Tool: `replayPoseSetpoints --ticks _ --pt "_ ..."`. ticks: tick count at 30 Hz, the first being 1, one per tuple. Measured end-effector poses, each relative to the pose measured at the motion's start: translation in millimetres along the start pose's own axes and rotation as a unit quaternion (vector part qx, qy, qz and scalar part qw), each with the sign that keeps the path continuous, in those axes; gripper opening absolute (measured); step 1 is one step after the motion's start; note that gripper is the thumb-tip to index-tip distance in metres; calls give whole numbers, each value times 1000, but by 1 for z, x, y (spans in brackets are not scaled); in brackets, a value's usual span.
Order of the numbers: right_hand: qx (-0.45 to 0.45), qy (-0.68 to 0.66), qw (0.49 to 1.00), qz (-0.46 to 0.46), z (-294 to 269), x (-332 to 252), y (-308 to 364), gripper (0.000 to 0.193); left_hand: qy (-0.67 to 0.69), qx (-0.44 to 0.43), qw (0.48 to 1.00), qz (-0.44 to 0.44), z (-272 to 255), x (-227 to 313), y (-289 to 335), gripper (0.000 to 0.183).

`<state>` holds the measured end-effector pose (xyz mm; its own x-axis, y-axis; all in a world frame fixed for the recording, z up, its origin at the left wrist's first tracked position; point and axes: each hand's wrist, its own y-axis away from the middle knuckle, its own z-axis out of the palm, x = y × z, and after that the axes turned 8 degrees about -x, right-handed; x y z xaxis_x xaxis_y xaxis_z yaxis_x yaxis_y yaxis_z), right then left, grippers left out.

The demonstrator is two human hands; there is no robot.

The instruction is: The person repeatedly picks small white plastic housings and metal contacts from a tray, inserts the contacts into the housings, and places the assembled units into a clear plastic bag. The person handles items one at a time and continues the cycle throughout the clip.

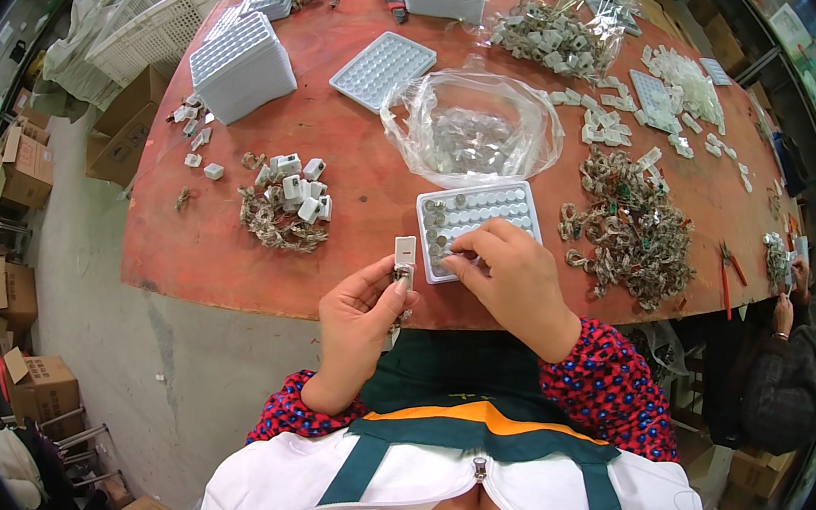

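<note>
My left hand [353, 311] pinches a small white plastic housing [406, 249] upright between thumb and fingers, and a bit of wire shows below it. Just to the right, my right hand [523, 286] reaches over a white tray with round pockets [502, 203]. Its thumb and fingertips are closed together at the tray's left part; whatever they grip is too small to make out. Several grey round pieces [437, 214] sit in the tray's left pockets. Behind the tray lies an open clear plastic bag [471, 146] with small shiny pieces inside.
Coiled wires with white housings [288, 203] lie left, and a larger wire heap [632, 230] right. Red-handled pliers [726, 281] rest near the right edge. Stacked trays [244, 75] stand far left, loose white housings [684, 85] far right. A person [784, 384] works at the right.
</note>
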<state>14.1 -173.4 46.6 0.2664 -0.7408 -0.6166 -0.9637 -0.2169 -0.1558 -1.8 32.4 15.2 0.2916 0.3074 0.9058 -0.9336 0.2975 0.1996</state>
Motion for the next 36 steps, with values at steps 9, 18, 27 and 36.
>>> replayPoseSetpoints --ticks 9,18,27,36 --pt "16 -64 995 -69 -1 -14 8 13 2 -26 999 44 10 -1 0 39" --pt "75 26 986 -146 7 -24 7 14 -12 -46 998 36 15 3 3 40" --pt "24 -88 994 -63 5 -19 6 14 -26 -1 999 27 5 -1 2 35" --pt "28 109 980 -163 6 12 -7 14 15 -1 1000 10 7 1 2 36"
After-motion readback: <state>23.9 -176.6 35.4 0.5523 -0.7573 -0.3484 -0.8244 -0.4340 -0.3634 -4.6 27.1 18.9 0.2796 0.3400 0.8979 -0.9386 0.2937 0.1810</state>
